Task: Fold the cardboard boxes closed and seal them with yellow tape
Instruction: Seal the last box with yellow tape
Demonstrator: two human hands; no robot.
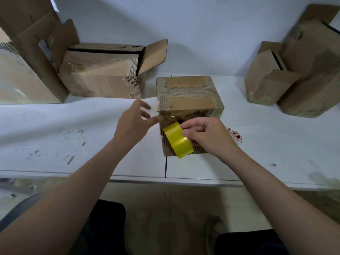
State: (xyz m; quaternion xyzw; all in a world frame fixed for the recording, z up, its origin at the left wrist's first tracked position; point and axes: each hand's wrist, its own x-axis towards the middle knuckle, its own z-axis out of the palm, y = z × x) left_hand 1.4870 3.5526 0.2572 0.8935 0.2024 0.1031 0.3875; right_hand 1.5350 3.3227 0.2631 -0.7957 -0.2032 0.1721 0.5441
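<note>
- Both forearms reach in from the bottom of the view, across the near edge of the white table (55, 137); the person sits close to it.
- Open box (99, 80) at back left and open boxes (266, 83) at back right: flaps up, no yellow tape on them.
- Closed box (187, 94) at table centre: flaps folded flat, torn paper on top. This looks like the box in hand.
- Left hand (134, 120): fingers spread and relaxed, holding nothing, tips at the box's upper left edge. Contact is blurred; cannot tell.
- Right hand (207, 137): thumb and curled fingers grip the yellow tape roll (177, 140), held against the box's front face.
- Judgement: the step is starting the strip. The free end is not discernible. To do it well:
  - press the left palm on the flaps so the box cannot slide;
  - anchor the tape low on the front face;
  - draw the roll up and over the seam, taut and centred;
  - rub the strip down.
- Small red-marked object (236, 135) lies just right of the box; its identity is unclear.
</note>
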